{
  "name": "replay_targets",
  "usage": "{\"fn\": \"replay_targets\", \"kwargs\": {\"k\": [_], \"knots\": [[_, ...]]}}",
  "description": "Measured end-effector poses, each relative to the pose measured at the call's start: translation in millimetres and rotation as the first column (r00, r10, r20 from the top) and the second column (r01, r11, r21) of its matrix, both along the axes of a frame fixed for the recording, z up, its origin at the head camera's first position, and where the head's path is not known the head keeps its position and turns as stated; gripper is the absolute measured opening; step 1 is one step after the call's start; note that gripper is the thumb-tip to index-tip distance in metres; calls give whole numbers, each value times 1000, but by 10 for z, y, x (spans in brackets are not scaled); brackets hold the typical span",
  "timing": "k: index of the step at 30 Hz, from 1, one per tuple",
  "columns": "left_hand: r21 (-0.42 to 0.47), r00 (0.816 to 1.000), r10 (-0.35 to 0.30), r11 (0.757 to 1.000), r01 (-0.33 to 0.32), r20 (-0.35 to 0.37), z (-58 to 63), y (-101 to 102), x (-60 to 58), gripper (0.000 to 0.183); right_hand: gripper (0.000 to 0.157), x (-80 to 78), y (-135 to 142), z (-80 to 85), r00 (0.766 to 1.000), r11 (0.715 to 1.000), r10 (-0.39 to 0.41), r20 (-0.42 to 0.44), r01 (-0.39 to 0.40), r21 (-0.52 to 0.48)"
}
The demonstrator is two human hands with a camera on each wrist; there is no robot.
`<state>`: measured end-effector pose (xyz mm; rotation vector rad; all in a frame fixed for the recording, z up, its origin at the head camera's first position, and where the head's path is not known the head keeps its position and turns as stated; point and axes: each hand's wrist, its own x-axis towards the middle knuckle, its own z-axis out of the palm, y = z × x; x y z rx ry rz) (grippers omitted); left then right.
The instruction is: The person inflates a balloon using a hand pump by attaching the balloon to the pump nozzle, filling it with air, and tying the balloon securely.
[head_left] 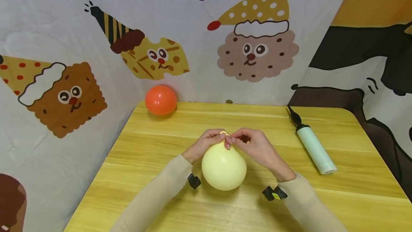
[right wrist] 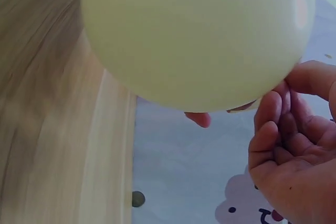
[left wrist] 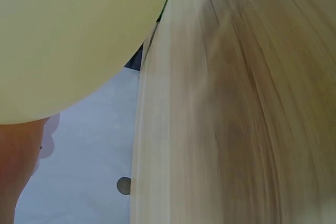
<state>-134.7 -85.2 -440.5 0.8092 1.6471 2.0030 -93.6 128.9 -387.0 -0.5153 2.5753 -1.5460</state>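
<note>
A round, inflated pale yellow balloon (head_left: 224, 167) hangs over the table with its neck (head_left: 223, 132) pointing up and away. My left hand (head_left: 205, 142) pinches the neck between thumb and fingers. From the other side, my right hand (head_left: 259, 148) has thumb and index finger pinched together at the same neck. In the left wrist view the balloon (left wrist: 68, 35) covers most of the left hand (left wrist: 18, 156). Seen from the right wrist, the right hand (right wrist: 299, 150) has curled fingers beside the balloon (right wrist: 199, 35), whose body hides the neck.
An inflated orange-red balloon (head_left: 161, 100) sits at the table's back left corner. On the right lies a mint-green hand pump (head_left: 315, 149) with a black nozzle (head_left: 295, 118). Behind the wooden table (head_left: 128, 189) hangs a cartoon-printed cloth (head_left: 199, 60).
</note>
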Motion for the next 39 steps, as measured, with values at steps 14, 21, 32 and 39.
{"fn": "replay_targets", "kwargs": {"k": [14,21,32,39], "knots": [[74,990,-136,988,132,42,94,-13,-19,28,8,-41,-11,-123,980,904,198,-18,-189,-384],[-17,990,19,1000,-17,136,243,41,-14,20,13,-101,68,-231,917,747,372,146,-202,-633],[-7,954,142,989,-145,263,260,105,19,25,21,-149,129,-250,821,690,496,283,-175,-703],[-63,969,184,982,-176,166,217,93,41,20,18,-140,55,-230,893,821,280,352,-33,-570]]}}
